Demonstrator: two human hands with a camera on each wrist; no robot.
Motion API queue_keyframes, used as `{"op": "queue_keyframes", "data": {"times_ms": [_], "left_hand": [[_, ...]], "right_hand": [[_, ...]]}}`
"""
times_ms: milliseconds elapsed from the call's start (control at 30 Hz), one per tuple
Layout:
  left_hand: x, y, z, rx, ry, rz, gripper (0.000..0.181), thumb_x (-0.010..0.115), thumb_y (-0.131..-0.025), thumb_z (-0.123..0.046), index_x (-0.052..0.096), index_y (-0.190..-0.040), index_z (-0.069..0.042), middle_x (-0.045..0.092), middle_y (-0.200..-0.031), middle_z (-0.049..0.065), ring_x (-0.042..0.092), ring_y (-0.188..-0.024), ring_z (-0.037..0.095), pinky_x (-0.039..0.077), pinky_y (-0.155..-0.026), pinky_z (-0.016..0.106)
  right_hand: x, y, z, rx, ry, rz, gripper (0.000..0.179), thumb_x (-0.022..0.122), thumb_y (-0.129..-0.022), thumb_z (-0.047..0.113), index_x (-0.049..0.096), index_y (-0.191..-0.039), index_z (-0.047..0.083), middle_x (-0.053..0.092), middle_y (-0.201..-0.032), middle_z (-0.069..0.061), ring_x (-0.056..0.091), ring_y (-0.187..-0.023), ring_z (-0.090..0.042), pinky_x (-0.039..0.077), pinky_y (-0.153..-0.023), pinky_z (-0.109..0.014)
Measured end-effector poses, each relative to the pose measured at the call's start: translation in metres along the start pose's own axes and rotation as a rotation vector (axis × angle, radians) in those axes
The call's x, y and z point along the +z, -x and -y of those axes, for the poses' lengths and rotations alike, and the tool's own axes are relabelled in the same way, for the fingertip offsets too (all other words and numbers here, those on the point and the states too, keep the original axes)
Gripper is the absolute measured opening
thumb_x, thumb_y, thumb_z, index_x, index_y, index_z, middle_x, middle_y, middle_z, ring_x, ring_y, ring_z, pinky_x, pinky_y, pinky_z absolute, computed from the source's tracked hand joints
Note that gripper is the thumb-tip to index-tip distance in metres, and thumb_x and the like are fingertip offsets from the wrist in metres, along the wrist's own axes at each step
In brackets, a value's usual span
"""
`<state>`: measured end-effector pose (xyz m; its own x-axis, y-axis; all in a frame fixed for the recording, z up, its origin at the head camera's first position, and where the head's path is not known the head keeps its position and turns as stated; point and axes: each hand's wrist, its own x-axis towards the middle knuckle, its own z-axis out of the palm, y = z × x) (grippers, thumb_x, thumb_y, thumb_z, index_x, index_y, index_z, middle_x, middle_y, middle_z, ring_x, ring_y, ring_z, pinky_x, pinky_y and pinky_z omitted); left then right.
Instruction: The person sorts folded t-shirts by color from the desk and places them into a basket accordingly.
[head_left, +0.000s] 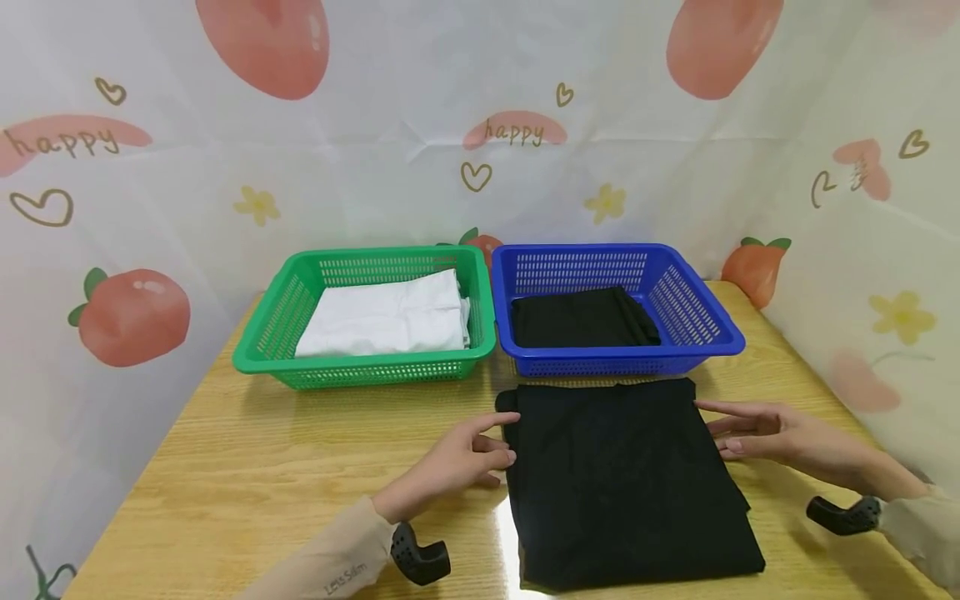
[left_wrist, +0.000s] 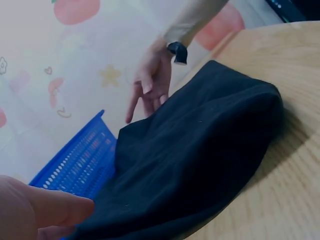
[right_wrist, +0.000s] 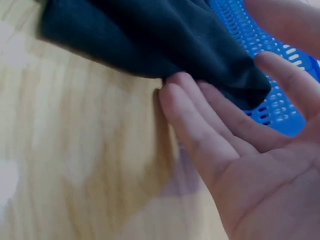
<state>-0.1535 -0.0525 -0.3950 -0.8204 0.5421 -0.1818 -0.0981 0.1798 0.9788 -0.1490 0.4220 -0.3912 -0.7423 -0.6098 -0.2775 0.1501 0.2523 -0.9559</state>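
A folded black garment (head_left: 622,483) lies on the wooden table in front of the blue basket; its exact kind does not show. At its upper left edge is my left hand (head_left: 457,462), index finger extended to the fabric and the others loosely bent. My right hand (head_left: 787,442) is at the opposite edge, its index fingertip by the upper right corner. The right wrist view shows the fingers (right_wrist: 200,125) of that hand nearly straight, several tips against the cloth's side. In the left wrist view the garment (left_wrist: 190,145) looks thick and layered, its near folds rounded.
Behind the garment stands a blue basket (head_left: 630,364) with folded black cloth (head_left: 581,321) inside. Beside it on the left, a green basket (head_left: 367,375) holds folded white cloth (head_left: 386,317). A fruit-printed sheet (head_left: 390,192) hangs behind the table (head_left: 262,483) and along its sides.
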Motion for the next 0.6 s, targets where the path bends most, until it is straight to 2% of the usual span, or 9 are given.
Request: {"op": "queue_keyframes", "data": {"times_ms": [200,333,400,467,533,600], "left_hand": [[0.01,-0.005,0.003,0.005,0.027,-0.017,0.053,0.066,-0.093,-0.006,0.052,-0.144,-0.008,0.06,-0.117,0.019,0.064,-0.098,0.024,0.057,-0.077,0.039],[0.017,-0.008,0.002,0.017,0.047,-0.076,0.051,0.066,-0.092,-0.004,0.054,-0.142,-0.007,0.06,-0.105,0.012,0.062,-0.095,0.02,0.055,-0.081,0.037],[0.02,-0.009,0.001,0.033,0.02,-0.111,0.05,0.067,-0.091,-0.004,0.056,-0.14,-0.007,0.059,-0.098,0.01,0.06,-0.091,0.019,0.054,-0.081,0.036],[0.023,-0.01,0.0,0.049,-0.019,-0.136,0.051,0.068,-0.09,-0.003,0.057,-0.139,-0.007,0.06,-0.096,0.008,0.059,-0.09,0.018,0.053,-0.081,0.036],[0.025,-0.01,0.001,0.054,-0.048,-0.154,0.052,0.069,-0.089,-0.003,0.057,-0.139,-0.007,0.062,-0.099,0.008,0.059,-0.091,0.018,0.052,-0.081,0.036],[0.026,-0.01,0.002,0.053,-0.043,-0.155,0.053,0.069,-0.089,-0.002,0.057,-0.139,-0.007,0.064,-0.105,0.009,0.061,-0.095,0.02,0.052,-0.083,0.037]], "right_hand": [[0.002,-0.004,0.001,0.071,0.034,-0.02,0.059,0.042,-0.105,0.003,0.023,-0.159,0.018,0.035,-0.149,-0.025,0.049,-0.129,-0.027,0.043,-0.101,-0.029],[0.006,-0.007,0.003,0.104,0.056,-0.058,0.058,0.046,-0.105,0.007,0.026,-0.158,0.019,0.025,-0.152,-0.029,0.047,-0.129,-0.015,0.042,-0.1,-0.028],[0.008,-0.008,0.004,0.112,0.075,-0.079,0.058,0.048,-0.104,0.009,0.027,-0.158,0.019,0.019,-0.153,-0.031,0.042,-0.13,-0.012,0.042,-0.099,-0.027],[0.01,-0.009,0.004,0.129,0.088,-0.11,0.058,0.051,-0.103,0.011,0.031,-0.157,0.021,0.016,-0.154,-0.03,0.036,-0.134,-0.016,0.042,-0.098,-0.026],[0.012,-0.01,0.003,0.119,0.097,-0.119,0.058,0.052,-0.103,0.011,0.032,-0.156,0.019,0.014,-0.155,-0.031,0.03,-0.137,-0.026,0.043,-0.097,-0.026],[0.013,-0.011,0.001,0.111,0.092,-0.117,0.058,0.053,-0.102,0.01,0.033,-0.156,0.017,0.013,-0.155,-0.03,0.026,-0.138,-0.032,0.043,-0.097,-0.026]]}}
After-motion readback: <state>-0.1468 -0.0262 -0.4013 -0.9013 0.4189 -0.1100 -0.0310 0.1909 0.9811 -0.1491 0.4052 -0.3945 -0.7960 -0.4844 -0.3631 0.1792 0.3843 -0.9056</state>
